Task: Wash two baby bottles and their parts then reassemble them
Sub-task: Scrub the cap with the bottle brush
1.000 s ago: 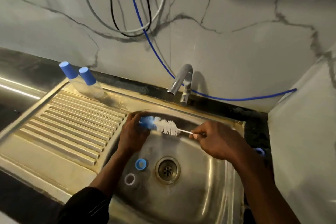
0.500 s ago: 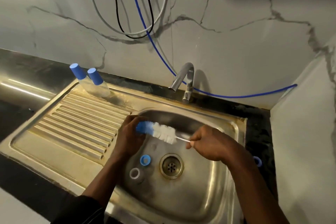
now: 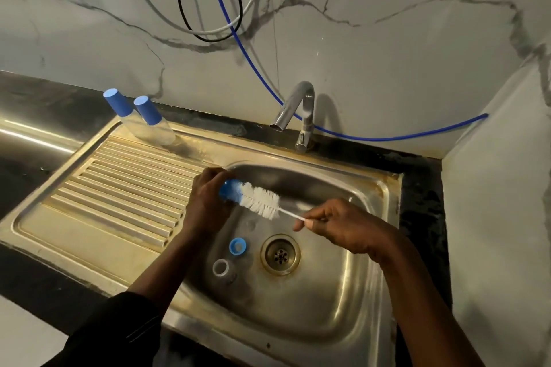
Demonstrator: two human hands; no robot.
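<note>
Where the ribbed drainboard (image 3: 125, 188) meets the back wall, two capped baby bottles (image 3: 152, 125) stand side by side, well apart from both hands. At the left edge of the sink (image 3: 384, 185), the left hand (image 3: 208, 205) has its grip curled round a blue bottle part (image 3: 228, 188), with the white bristles of a bottle brush (image 3: 262, 202) at its mouth. Below, a clear ring (image 3: 220, 267) and a blue ring (image 3: 237, 246) lie on the basin floor beside the drain (image 3: 280, 253). The right hand (image 3: 343, 226) pinches the brush's thin handle.

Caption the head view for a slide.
Over the sink, the right hand holds a bottle brush, tip in a blue piece the left hand grips.
</note>
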